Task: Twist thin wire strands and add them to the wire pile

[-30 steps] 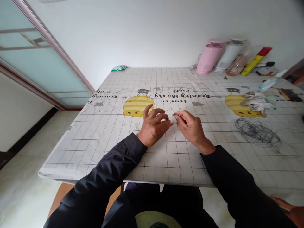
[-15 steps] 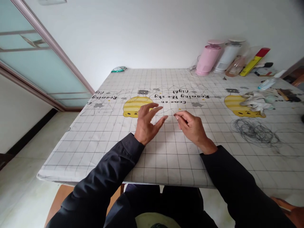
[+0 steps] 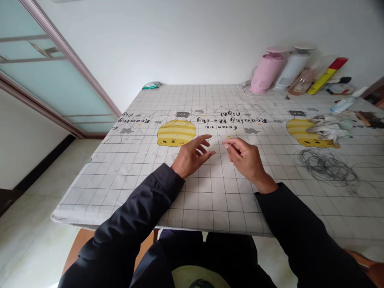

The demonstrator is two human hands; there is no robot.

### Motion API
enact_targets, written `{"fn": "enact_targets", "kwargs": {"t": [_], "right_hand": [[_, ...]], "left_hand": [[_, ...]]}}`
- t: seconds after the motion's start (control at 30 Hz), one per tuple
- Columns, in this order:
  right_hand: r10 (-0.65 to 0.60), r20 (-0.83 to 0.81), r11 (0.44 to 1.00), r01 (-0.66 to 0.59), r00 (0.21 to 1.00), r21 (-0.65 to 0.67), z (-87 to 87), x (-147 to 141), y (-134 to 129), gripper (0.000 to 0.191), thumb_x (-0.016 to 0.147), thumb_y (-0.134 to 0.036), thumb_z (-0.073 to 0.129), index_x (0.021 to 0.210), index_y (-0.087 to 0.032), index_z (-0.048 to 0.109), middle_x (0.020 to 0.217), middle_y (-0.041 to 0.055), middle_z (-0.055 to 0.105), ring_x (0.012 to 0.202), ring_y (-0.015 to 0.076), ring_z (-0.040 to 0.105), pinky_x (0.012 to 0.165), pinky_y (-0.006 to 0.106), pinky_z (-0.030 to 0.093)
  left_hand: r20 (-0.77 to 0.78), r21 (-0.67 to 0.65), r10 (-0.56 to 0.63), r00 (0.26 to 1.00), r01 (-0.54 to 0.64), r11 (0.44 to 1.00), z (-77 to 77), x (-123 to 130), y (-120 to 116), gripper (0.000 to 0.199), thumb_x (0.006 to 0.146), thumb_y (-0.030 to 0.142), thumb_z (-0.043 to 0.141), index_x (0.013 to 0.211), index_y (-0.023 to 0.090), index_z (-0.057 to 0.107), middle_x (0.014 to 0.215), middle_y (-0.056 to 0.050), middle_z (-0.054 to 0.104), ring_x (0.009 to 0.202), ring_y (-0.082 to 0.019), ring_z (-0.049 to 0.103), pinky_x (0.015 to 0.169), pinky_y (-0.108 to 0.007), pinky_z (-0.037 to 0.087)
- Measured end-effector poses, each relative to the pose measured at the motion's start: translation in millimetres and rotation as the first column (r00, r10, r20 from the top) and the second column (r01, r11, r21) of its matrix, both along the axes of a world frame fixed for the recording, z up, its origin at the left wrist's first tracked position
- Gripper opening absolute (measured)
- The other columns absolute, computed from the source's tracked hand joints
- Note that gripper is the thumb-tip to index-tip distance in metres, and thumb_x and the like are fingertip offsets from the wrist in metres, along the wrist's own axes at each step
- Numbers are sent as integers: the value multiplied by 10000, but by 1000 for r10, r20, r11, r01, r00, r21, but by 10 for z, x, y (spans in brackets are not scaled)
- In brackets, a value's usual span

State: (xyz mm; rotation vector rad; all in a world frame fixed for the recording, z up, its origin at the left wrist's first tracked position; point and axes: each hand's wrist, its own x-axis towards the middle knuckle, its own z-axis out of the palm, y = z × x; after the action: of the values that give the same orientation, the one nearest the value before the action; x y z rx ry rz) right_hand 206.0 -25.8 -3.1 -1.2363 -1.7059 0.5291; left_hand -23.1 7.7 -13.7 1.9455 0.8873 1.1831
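Above the checked tablecloth [image 3: 198,208], my left hand [image 3: 193,156] has its thumb and fingers apart, with nothing gripped between them that I can see. My right hand [image 3: 247,160] is just to its right, thumb and index finger pinched together. A thin dark thread or wire [image 3: 220,137] shows faintly near the right fingertips and reaches toward the left hand; its full course is too fine to follow. The two hands do not touch. A loose tangle of dark thin wire [image 3: 327,167] lies on the cloth to the right.
At the back right stand a pink cylinder [image 3: 267,74], a white cylinder [image 3: 292,68], a bottle [image 3: 301,82] and a yellow and red box [image 3: 327,77]. A crumpled cloth [image 3: 328,130] and a clear bottle [image 3: 348,101] are at the right. A green packet [image 3: 152,85] lies at the back left.
The fingers of my left hand have come lower and closer to the thumb, and the hand has shifted slightly right. My right hand keeps its pinch. The view has moved a little.
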Motion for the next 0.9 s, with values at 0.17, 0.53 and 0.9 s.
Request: {"fn": "enact_targets", "kwargs": {"t": [0.17, 0.53, 0.9], "right_hand": [[11, 8, 1000, -11, 1000, 0, -14, 8, 0, 255, 1107, -472, 628, 1044, -256, 746, 625, -31, 608, 549, 150, 578, 569, 309, 471], [-28, 12, 999, 28, 1000, 28, -51, -37, -10, 221, 1086, -424, 631, 1056, -244, 755, 640, -20, 640, 509, 143, 544, 534, 311, 441], [-25, 96, 996, 17, 995, 89, -82, 21, 27, 238, 1101, -425, 605, 1089, -246, 762, 667, -5, 671, 572, 162, 590, 567, 316, 462]], "left_hand": [[-95, 290, 4, 995, 24, 957, -47, -8, 3, 210, 1072, 385, 739, 1098, 180, 775, 1149, -112, 759, 855, -144, 727, 671, -269, 597], [-34, 243, 124, 992, -112, 964, -61, 56, -45, 249, 1033, 427, 783, 1026, 178, 790, 1141, -124, 765, 866, -161, 733, 633, -260, 598], [5, -185, 195, 981, -190, 964, -70, 63, -39, 351, 997, 511, 791, 1073, 172, 750, 795, -56, 790, 647, -178, 759, 632, -307, 626]]}}
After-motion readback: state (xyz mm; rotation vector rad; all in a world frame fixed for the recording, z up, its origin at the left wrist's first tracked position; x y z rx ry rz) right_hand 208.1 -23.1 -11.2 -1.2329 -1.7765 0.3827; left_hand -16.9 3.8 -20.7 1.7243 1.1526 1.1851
